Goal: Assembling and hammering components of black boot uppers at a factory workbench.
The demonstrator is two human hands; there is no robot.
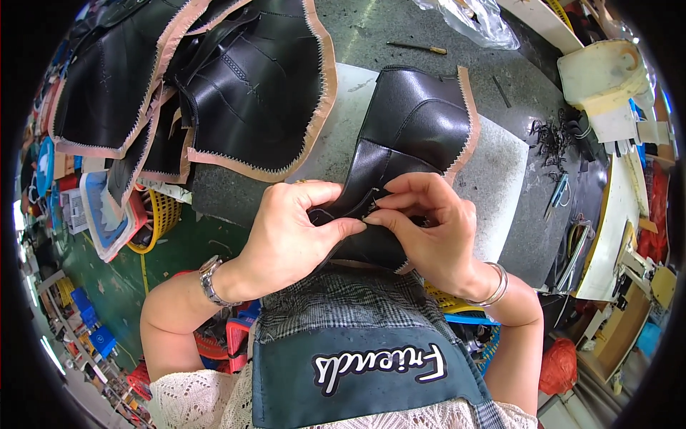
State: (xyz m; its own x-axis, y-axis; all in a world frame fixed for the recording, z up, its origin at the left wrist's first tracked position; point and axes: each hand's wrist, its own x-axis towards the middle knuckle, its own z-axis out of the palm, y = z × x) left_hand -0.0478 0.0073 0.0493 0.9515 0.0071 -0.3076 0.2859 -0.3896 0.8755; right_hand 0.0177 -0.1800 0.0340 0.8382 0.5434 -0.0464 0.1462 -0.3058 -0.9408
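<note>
A black leather boot upper [418, 114] with a zigzag-stitched tan edge lies at the table's front and bends toward me. My left hand [286, 232] is closed on its left side, thumb and fingers pinching a fold of leather. Close beside it, my right hand [439, 225] has thumb and fingertips pressed together over a seam in the middle. Small pale bits, perhaps thread ends, show at the fingertips. What the right fingers hold is too small to make out. Beneath the upper lies a pale board [496, 175], smudged with dark marks.
Several more black uppers [250, 100] are heaped at the left. A thin wooden-handled tool [421, 48] lies at the back, near a clear plastic bag [475, 23]. Black scraps [550, 143] and blue-handled snips [557, 191] are at the right. A yellow basket [166, 218] stands below left.
</note>
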